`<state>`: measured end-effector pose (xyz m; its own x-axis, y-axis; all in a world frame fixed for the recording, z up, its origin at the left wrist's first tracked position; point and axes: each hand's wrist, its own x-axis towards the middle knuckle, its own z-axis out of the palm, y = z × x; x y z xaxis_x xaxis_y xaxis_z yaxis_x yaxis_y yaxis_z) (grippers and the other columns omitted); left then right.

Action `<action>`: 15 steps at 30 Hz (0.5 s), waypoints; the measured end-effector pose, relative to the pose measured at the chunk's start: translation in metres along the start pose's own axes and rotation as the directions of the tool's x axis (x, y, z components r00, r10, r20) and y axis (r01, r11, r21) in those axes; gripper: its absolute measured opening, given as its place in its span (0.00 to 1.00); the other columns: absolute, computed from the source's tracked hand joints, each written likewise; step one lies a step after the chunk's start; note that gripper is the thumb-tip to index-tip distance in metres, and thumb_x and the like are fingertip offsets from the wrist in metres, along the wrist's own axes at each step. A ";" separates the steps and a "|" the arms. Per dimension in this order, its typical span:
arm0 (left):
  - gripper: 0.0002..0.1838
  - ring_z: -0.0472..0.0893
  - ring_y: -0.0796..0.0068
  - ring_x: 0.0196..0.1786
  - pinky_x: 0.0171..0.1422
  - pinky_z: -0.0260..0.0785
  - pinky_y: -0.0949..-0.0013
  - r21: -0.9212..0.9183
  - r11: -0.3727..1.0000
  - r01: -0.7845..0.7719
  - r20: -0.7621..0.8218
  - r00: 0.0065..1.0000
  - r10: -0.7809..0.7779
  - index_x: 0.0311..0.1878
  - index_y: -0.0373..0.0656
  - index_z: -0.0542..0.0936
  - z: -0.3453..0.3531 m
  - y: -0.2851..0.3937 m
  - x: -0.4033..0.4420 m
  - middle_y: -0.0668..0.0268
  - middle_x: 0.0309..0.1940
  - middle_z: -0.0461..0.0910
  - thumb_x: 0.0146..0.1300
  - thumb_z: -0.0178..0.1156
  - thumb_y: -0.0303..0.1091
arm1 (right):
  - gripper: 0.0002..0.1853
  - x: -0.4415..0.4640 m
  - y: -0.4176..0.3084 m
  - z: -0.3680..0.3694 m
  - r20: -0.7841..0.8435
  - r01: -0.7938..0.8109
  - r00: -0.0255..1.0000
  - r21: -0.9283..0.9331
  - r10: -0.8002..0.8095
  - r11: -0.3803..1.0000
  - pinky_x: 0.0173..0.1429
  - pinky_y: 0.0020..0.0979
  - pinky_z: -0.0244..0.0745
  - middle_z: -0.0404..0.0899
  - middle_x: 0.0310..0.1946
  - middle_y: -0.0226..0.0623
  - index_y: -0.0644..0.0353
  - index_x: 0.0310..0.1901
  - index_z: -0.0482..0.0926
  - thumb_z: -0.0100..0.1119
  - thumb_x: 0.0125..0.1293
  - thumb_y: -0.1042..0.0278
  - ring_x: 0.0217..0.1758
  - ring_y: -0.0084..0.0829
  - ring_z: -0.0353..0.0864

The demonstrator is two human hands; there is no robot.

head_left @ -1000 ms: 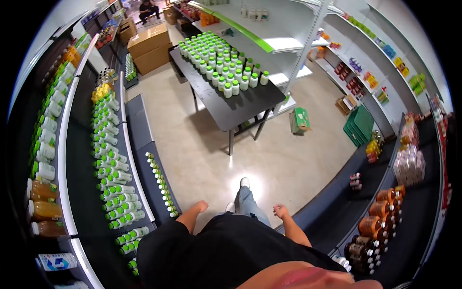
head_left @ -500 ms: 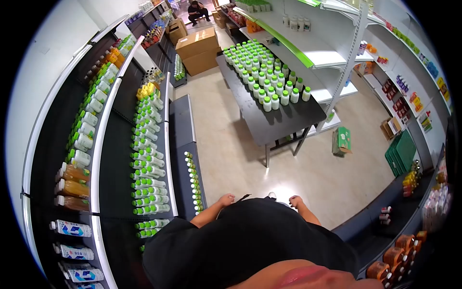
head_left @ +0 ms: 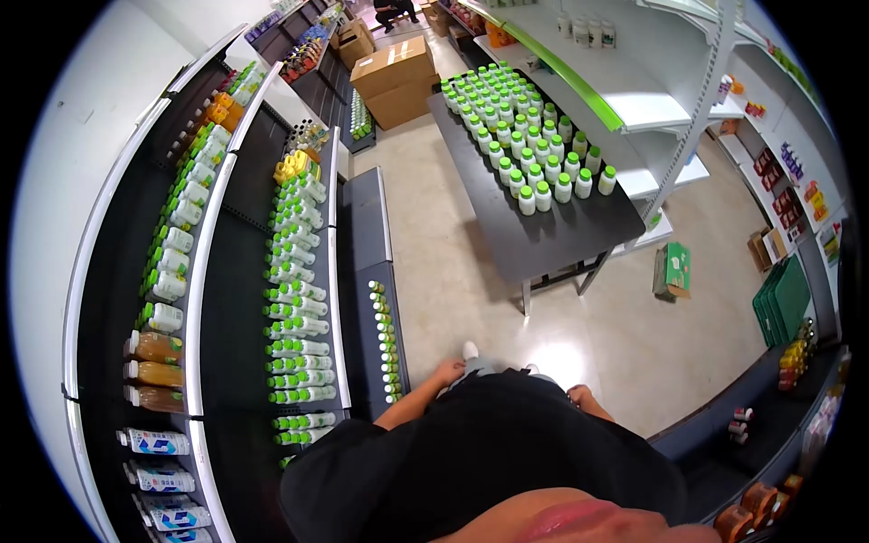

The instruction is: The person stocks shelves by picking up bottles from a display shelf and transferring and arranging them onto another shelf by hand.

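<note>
My left hand (head_left: 447, 372) hangs beside my grey trousers, near the low shelf with a row of small green-and-white bottles (head_left: 385, 344). Its fingers look loosely apart, with nothing visible in them. At my other side, by the edge of my black shirt (head_left: 489, 443), is my right hand (head_left: 580, 395); its fingers are too small and partly hidden to read. Neither hand touches the goods around me. Ahead stands a dark table (head_left: 561, 240) bearing many white bottles with green caps (head_left: 543, 196), packed in rows toward its far end.
Shelves on the left hold more green-capped bottles (head_left: 303, 362), amber drink bottles (head_left: 156, 372) and white-blue bottles (head_left: 156, 442). Cardboard boxes (head_left: 394, 77) stand beyond the table. A green carton (head_left: 674, 270) and stacked green crates (head_left: 782, 299) are right. A person (head_left: 396, 11) sits far back.
The view has shifted, so the table and shelves sit further right and lower in the picture. One white shoe now shows further forward. My hands still hang at my sides.
</note>
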<state>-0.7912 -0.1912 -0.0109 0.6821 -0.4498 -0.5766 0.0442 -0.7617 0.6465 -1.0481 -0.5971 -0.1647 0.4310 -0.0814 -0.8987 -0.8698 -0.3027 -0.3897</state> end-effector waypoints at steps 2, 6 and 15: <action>0.20 0.85 0.65 0.44 0.51 0.77 0.63 -0.086 0.994 0.068 0.069 0.996 -0.062 0.52 0.41 0.84 -0.005 -0.023 0.012 0.56 0.42 0.87 0.57 0.63 0.40 | 0.17 -0.022 -0.025 -0.010 -0.096 0.012 0.995 0.048 -0.007 0.999 0.31 0.47 0.77 0.87 0.41 0.41 0.59 0.50 0.84 0.54 0.70 0.57 0.31 0.37 0.84; 0.20 0.85 0.67 0.40 0.48 0.77 0.64 -0.101 0.986 0.130 0.096 0.988 -0.120 0.52 0.42 0.84 -0.031 -0.062 0.016 0.57 0.40 0.87 0.58 0.62 0.39 | 0.20 -0.020 -0.074 -0.032 -0.107 -0.075 0.989 0.252 0.105 0.965 0.32 0.44 0.78 0.87 0.44 0.42 0.58 0.56 0.79 0.56 0.71 0.54 0.31 0.38 0.87; 0.17 0.84 0.70 0.42 0.50 0.76 0.67 -0.263 0.955 0.138 -0.108 0.979 -0.171 0.53 0.42 0.83 -0.115 -0.075 0.079 0.59 0.39 0.86 0.62 0.61 0.36 | 0.16 0.029 -0.278 -0.079 -0.228 0.118 0.970 0.126 -0.087 0.985 0.28 0.34 0.78 0.87 0.35 0.44 0.63 0.48 0.82 0.56 0.64 0.62 0.28 0.35 0.87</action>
<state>-0.6567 -0.1161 -0.0481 0.7392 -0.2595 -0.6215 0.3283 -0.6669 0.6689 -0.7753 -0.5908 -0.0664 0.5482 -0.2690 -0.7919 -0.8363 -0.1885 -0.5149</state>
